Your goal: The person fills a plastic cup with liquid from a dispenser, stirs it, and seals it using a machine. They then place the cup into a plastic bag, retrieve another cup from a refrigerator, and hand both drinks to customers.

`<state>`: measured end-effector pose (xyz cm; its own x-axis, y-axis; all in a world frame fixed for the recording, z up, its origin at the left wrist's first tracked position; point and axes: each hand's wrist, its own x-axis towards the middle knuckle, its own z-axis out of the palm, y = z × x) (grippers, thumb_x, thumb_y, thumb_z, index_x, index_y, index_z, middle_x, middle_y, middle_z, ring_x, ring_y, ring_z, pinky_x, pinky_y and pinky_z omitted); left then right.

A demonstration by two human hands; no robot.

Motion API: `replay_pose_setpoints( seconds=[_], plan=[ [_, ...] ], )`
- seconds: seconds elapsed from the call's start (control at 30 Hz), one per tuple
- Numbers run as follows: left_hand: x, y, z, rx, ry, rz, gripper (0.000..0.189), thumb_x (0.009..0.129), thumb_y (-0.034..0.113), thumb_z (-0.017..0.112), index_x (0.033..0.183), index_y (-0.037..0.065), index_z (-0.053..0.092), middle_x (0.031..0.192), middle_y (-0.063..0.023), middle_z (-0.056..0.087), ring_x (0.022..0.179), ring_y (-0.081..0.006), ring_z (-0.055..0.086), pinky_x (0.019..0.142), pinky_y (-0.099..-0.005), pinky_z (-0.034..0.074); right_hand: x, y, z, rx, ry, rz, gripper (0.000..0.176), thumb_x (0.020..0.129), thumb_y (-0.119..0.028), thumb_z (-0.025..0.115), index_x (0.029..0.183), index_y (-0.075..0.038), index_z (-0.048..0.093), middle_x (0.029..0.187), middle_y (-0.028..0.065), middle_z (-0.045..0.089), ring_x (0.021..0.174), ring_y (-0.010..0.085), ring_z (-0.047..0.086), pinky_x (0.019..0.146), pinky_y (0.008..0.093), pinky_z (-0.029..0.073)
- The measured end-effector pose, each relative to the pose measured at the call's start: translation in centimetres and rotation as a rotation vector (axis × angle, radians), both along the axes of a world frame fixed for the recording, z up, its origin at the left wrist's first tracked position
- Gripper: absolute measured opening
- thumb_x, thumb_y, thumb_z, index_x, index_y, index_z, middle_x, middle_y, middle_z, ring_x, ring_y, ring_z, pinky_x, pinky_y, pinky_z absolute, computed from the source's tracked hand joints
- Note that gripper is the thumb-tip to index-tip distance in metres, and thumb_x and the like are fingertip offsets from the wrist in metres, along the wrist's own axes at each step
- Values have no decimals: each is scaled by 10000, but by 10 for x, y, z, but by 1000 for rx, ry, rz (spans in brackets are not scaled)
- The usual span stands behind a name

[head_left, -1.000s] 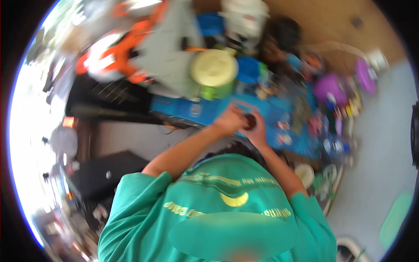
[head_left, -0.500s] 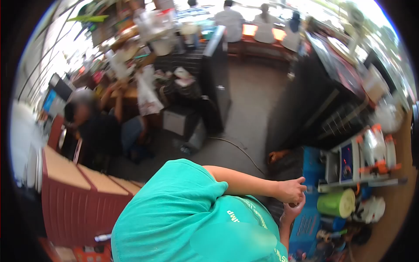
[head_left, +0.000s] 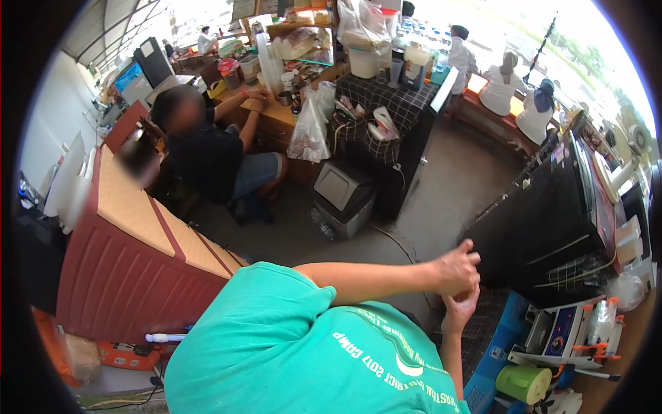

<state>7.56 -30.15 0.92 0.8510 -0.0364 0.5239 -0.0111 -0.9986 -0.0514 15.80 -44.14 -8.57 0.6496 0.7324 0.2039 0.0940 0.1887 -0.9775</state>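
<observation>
My left hand (head_left: 455, 269) is at the end of the bare arm reaching across to the right, its fingers bent. Just below it and touching it is my right hand (head_left: 460, 307), fingers curled upward. The two hands meet in front of my green T-shirt (head_left: 310, 345). A small dark patch shows between them, but whether it is a held thing or shadow I cannot make out. Nearest to the hands are a black cabinet (head_left: 538, 214) and a blue surface (head_left: 493, 362).
A person in dark clothes (head_left: 207, 159) sits at a wooden desk on the left. A grey bin (head_left: 341, 196) stands by a checked-cloth table, a cable (head_left: 396, 241) on the floor beyond. At right are a scale-like device (head_left: 562, 331) and a green container (head_left: 524, 383). Maroon furniture (head_left: 131, 255) stands left.
The view has turned left, so the desk, bin and seated person sit further right in the picture, and it is sharper. My hands stay together, their fingers slightly shifted.
</observation>
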Motion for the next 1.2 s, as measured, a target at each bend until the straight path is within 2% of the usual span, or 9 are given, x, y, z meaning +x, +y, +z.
replay_pose_setpoints(
  seconds=[0.13,0.2,0.23,0.33,0.4,0.6,0.83,0.9,1.2],
  plan=[
    [-25,22,52,-24,287,-3,21,714,294,762,716,281,746,760,79,699,939,-157,614,1047,-553,328,-12,24,42,-26,86,34,908,731,-166,935,1458,13,421,1365,91,555,1236,188,565,1050,332,480],
    [-23,27,56,-72,272,-26,5,729,282,754,728,284,750,752,60,696,935,-170,626,1045,-546,338,4,29,25,-90,-60,47,933,741,-187,935,1472,14,392,1379,117,543,1204,194,588,1012,333,518],
    [-21,28,57,-115,201,-36,12,746,266,743,737,263,750,735,49,682,941,-176,630,1042,-539,344,-2,31,42,1,143,124,933,749,-162,927,1479,-3,369,1377,113,531,1185,200,601,987,343,549],
    [-8,37,67,-15,66,51,58,801,214,707,772,189,751,719,23,664,970,-190,633,1037,-506,355,8,36,62,-5,162,119,911,724,-166,941,1449,-29,406,1378,107,512,1206,203,595,991,350,554],
    [-4,37,86,-11,108,47,74,817,187,694,784,149,749,768,13,692,975,-201,629,1029,-498,354,21,37,69,-81,-402,-7,904,696,-146,942,1437,-31,437,1306,79,572,1190,154,586,1027,307,494],
    [22,32,113,-158,42,-123,176,906,219,649,793,129,748,750,-3,663,944,-213,621,1027,-472,360,38,30,115,-17,-91,76,856,689,-127,934,1401,-32,469,1295,66,558,1179,145,575,1045,308,480],
    [52,28,147,-215,65,-159,189,910,207,643,783,114,748,722,-34,653,891,-216,625,1000,-418,377,61,18,157,-67,-217,-3,817,684,-99,929,1370,-36,491,1219,70,587,1133,159,605,1016,308,506],
    [60,25,153,-181,8,-179,196,912,212,645,780,105,745,723,-37,654,889,-215,625,997,-419,380,62,13,175,-90,60,103,797,680,-104,933,1346,-34,501,1200,77,597,1122,162,614,1010,320,512],
    [70,20,186,-167,33,-242,194,913,202,635,782,98,731,719,-49,641,883,-230,623,994,-410,384,72,9,201,58,2,107,723,723,-80,904,1327,-18,511,1190,77,620,1131,164,616,1030,330,490]
  ],
)
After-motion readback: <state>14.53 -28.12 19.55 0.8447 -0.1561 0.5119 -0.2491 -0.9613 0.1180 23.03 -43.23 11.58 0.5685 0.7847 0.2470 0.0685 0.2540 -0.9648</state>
